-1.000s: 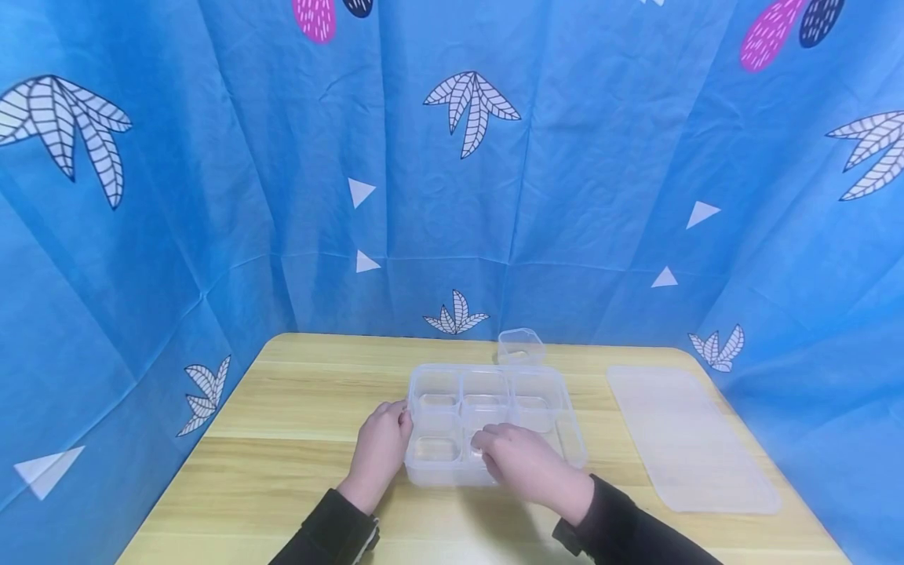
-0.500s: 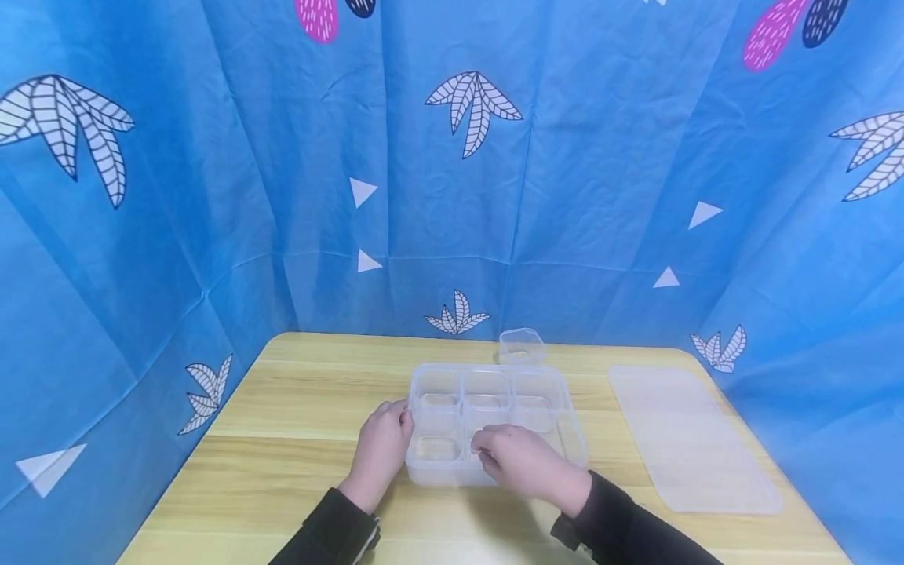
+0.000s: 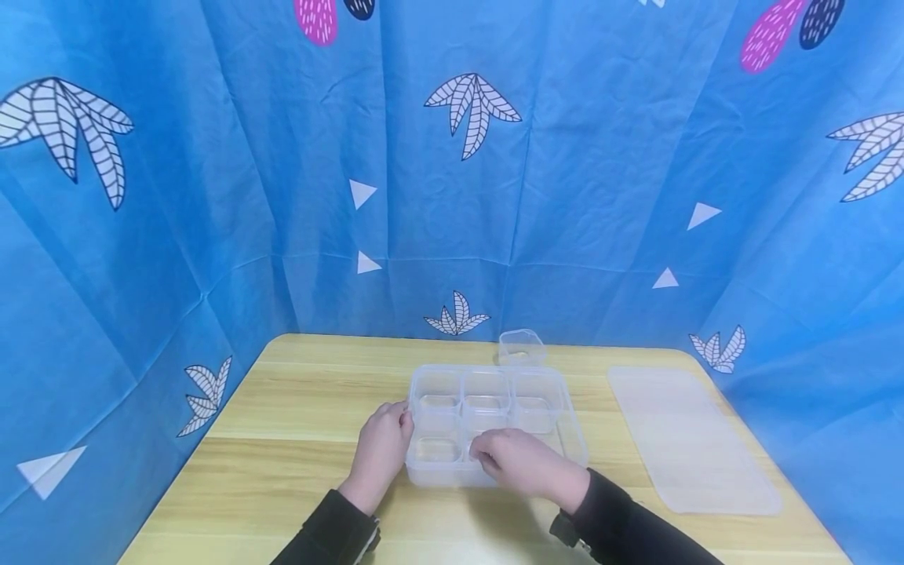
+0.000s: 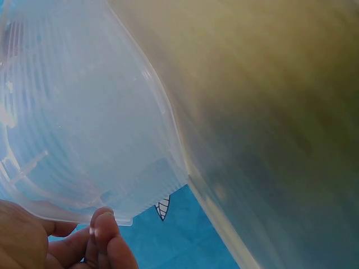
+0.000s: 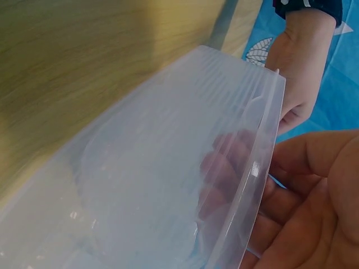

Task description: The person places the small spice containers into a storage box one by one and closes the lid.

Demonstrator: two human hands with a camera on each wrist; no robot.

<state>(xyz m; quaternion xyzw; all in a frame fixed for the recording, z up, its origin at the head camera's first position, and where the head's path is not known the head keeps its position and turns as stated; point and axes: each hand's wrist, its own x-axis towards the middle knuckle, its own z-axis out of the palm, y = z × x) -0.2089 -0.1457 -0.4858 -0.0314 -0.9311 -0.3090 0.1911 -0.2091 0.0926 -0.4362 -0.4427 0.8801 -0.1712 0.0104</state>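
A large clear plastic box (image 3: pixel 441 475) stands on the table with several small clear boxes set inside in two rows. At its left side, my left hand (image 3: pixel 382 443) grips the rim, fingertips and thumb close together on the edge in the left wrist view. My right hand (image 3: pixel 526 463) reaches over the front wall with fingers curled down into the front middle place, pinching the small clear box there. Through the cloudy wall (image 5: pixel 151 145) in the right wrist view, its fingers show blurred. That small box is mostly hidden under the hand. The front right place shows no small box.
Behind the large box, one small clear box (image 3: pixel 521 351) stands alone near the table's back edge. A flat translucent lid (image 3: pixel 692 439) lies to the right on the wooden table (image 3: pixel 311 384). Blue patterned cloth (image 3: pixel 452 196) hangs round the back and sides.
My right hand has sunk very slightly into the front middle of the large box. The left hand keeps its place on the rim.
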